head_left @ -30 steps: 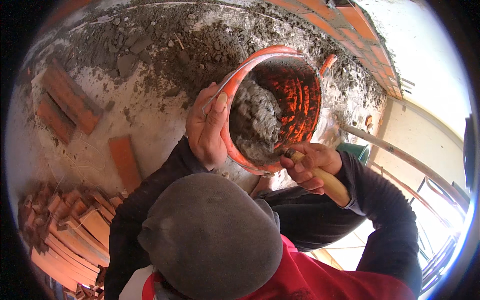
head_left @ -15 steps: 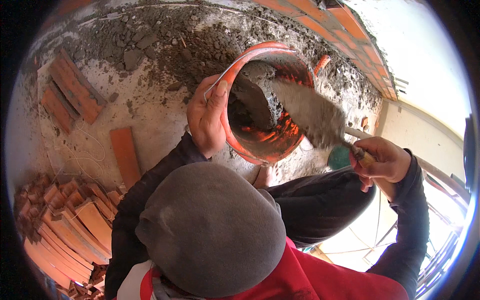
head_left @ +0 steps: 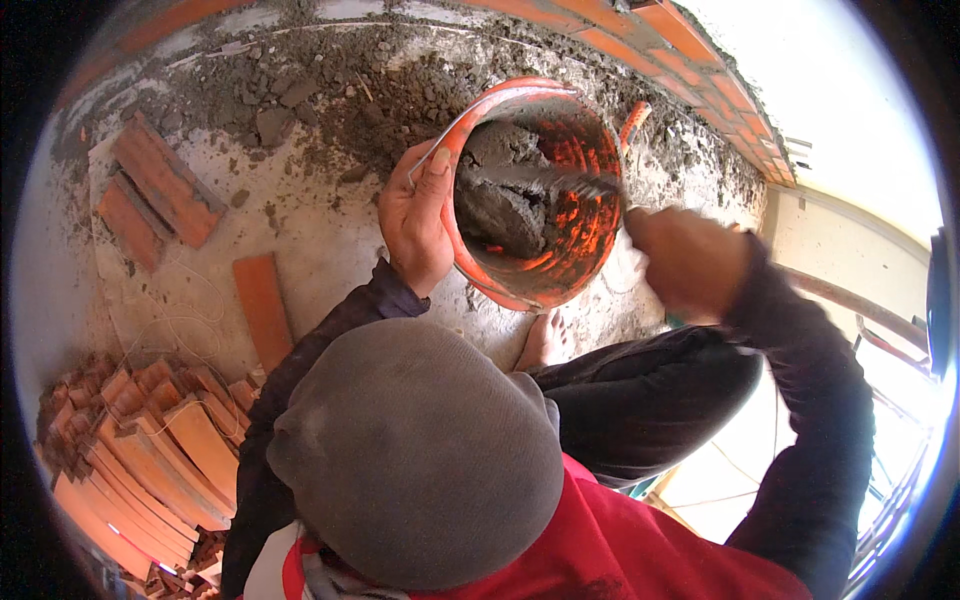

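Observation:
An orange bucket (head_left: 585,232) is tilted, its mouth facing up toward me, with a lump of wet grey mortar (head_left: 500,220) inside. My left hand (head_left: 418,228) is closed on the left side of its rim, beside the thin wire handle. In my right hand (head_left: 692,262) is a trowel (head_left: 578,183), gripped by its handle, which my fingers hide. The blade reaches over the right rim into the bucket. It looks edge-on and blurred, with its tip at the mortar.
Grey rubble (head_left: 300,95) lies along the base of a low brick wall (head_left: 690,68). Loose bricks (head_left: 168,185) and a single flat brick (head_left: 262,312) rest on the floor at left. Stacked bricks (head_left: 150,455) fill the lower left. A bare foot (head_left: 545,340) is below the bucket.
My right hand has moved left and up toward the bucket, and the trowel blade has turned edge-on and gone down into it. My left hand keeps its hold on the rim.

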Demonstrator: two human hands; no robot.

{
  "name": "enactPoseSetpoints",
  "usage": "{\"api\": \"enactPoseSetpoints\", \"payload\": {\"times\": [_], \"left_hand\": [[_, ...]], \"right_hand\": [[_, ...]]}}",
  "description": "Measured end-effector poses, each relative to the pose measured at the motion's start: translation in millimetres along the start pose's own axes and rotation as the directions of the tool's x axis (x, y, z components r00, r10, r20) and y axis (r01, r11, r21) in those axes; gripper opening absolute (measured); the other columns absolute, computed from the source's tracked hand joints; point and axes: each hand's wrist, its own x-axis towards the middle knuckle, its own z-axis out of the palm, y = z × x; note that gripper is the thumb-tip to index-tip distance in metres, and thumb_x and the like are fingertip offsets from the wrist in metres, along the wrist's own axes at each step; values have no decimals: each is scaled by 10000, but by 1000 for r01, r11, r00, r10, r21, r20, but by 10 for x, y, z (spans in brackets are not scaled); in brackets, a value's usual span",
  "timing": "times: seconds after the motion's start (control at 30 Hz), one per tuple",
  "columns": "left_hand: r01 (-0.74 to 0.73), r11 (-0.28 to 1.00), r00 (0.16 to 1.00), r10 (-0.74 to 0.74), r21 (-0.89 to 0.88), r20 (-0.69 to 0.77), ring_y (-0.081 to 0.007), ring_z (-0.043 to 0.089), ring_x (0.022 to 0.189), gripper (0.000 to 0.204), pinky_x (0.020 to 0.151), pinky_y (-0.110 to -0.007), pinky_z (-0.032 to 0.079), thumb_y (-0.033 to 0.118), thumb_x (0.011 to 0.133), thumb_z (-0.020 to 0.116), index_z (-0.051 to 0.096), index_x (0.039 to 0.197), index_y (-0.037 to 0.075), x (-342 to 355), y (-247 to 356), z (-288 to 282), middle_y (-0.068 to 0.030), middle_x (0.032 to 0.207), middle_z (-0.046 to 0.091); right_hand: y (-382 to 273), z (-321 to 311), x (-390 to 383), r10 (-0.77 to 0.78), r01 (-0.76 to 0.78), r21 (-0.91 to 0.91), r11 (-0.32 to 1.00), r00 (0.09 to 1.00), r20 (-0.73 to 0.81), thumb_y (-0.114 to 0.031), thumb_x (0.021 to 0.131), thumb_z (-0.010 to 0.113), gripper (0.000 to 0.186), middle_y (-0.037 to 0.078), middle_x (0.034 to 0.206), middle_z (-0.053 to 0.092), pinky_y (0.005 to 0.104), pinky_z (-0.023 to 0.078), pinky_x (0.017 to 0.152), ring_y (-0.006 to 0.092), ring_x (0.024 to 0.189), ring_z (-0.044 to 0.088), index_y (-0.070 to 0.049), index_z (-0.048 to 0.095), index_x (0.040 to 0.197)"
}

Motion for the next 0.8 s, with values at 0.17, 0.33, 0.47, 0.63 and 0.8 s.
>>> {"api": "enactPoseSetpoints", "payload": {"times": [0.17,0.33,0.47,0.63,0.8], "left_hand": [[39,986,997,-49,162,59,-138,512,995,357,921,-270,365,235,948,443,549,1161,-31,41,-129,24,-52,1062,581],[19,999,999,-20,31,26,-136,511,972,368,900,-277,382,241,958,423,538,1178,-30,-2,-116,42,-47,1057,574],[26,982,1000,-28,187,8,-130,522,983,378,892,-262,392,248,964,404,540,1181,-30,-27,-99,13,-52,1091,578],[42,998,999,-42,53,9,-79,524,950,310,865,-227,391,202,969,448,559,1156,-20,-7,-132,76,-30,1065,600],[64,940,998,-62,336,-18,-85,521,936,336,851,-244,404,252,981,415,572,1134,-3,-40,-71,-100,-33,1051,598]], "right_hand": [[308,569,367,-117,162,-145,976,954,276,-17,751,533,116,220,759,641,467,516,697,382,794,646,55,590,823],[432,110,-52,-373,378,-120,918,926,64,-9,737,580,308,211,984,605,396,505,750,350,849,628,13,560,1044],[705,-141,-324,-394,488,602,632,871,-292,-35,785,582,260,100,1007,604,309,479,789,169,914,592,-14,580,1045],[624,550,367,-243,896,439,71,443,-863,-96,709,684,224,137,945,609,331,443,849,222,945,568,-25,565,885],[483,584,329,-41,931,214,-297,211,-977,-209,775,621,193,75,769,605,298,454,557,204,636,571,-45,549,847]]}}
